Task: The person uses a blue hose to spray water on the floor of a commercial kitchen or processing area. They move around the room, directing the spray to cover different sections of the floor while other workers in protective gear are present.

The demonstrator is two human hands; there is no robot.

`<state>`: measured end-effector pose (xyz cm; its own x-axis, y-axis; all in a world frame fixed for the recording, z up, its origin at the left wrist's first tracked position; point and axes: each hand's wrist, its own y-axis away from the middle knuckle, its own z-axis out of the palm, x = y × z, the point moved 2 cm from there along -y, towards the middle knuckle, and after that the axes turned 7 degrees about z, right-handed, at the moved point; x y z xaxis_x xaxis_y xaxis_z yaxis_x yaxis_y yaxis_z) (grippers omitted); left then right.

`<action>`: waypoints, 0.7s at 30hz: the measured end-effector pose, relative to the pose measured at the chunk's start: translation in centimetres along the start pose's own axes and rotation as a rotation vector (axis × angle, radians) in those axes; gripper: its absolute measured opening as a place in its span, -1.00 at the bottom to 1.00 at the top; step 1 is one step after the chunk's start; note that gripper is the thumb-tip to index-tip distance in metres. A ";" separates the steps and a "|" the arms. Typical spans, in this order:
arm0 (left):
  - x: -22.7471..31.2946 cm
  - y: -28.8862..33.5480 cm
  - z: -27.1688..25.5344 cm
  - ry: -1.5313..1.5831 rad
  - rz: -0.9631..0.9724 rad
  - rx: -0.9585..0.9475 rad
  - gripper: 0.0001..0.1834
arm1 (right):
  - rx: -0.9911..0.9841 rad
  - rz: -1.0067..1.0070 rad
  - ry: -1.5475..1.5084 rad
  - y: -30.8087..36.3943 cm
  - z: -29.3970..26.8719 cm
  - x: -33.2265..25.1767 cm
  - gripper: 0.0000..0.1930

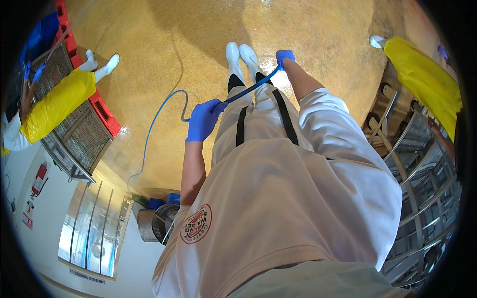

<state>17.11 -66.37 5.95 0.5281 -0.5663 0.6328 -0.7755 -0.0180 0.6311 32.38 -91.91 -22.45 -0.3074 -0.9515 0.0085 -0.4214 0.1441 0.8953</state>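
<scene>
A blue hose (252,88) runs across the front of my legs from one gloved hand to the other. My left hand (202,120), in a blue glove, is closed around it at thigh height. Farther out to the right, my right hand (284,57) grips the hose near its end, also gloved in blue. Whatever tips the hose there is hidden by the fingers. Beyond my left hand the hose bends in a loop and trails over the floor to the left. My white boots (241,55) stand side by side on the floor.
The yellowish floor (149,64) looks wet in places. At left a co-worker in a yellow apron (59,104) is beside a metal mesh rack (82,134) and red barriers (103,110). Another yellow apron (422,79) shows at right, near wheeled metal racks (422,169). Metal bins (147,224) stand lower left.
</scene>
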 end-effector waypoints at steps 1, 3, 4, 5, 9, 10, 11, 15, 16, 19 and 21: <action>-0.1 0.2 0.0 -0.009 0.011 0.011 -0.73 | 0.018 0.094 -0.226 -0.6 0.5 0.0 -0.76; -0.6 0.5 -0.1 -0.029 0.030 0.035 -0.74 | 0.018 0.176 -0.444 -0.8 1.1 -0.5 -0.76; -0.8 0.8 -0.3 -0.022 0.014 0.034 -0.74 | 0.002 0.166 -0.436 -0.4 1.1 -1.1 -0.76; -1.0 1.1 -0.5 -0.015 -0.003 0.033 -0.74 | -0.015 0.155 -0.429 0.0 1.2 -1.7 -0.76; -2.2 2.5 -1.0 -0.033 -0.032 0.045 -0.71 | -0.105 0.062 -0.296 1.0 2.3 -3.9 -0.75; -2.3 2.9 -1.1 -0.027 -0.077 0.036 -0.71 | -0.120 0.071 -0.294 1.3 2.4 -4.4 -0.73; -2.3 3.2 -1.2 -0.022 -0.122 0.027 -0.72 | -0.134 0.080 -0.292 1.6 2.4 -4.8 -0.71; -3.3 4.4 -0.9 0.007 -0.168 0.045 -0.71 | 0.004 0.049 -0.381 0.9 3.7 -5.8 -0.77; -3.4 4.7 -0.9 0.024 -0.168 0.054 -0.71 | 0.045 0.032 -0.378 1.2 3.6 -6.2 -0.78; -3.7 5.2 -0.6 0.067 -0.170 0.075 -0.70 | 0.086 0.015 -0.351 1.6 3.3 -7.1 -0.79; -3.9 5.5 -0.6 0.078 -0.181 0.079 -0.70 | 0.032 0.029 -0.327 1.8 3.2 -7.4 -0.80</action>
<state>11.00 -63.78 7.22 0.6840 -0.4825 0.5471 -0.6887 -0.1797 0.7025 31.16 -83.69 -22.30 -0.5750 -0.8101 -0.1143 -0.4335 0.1832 0.8823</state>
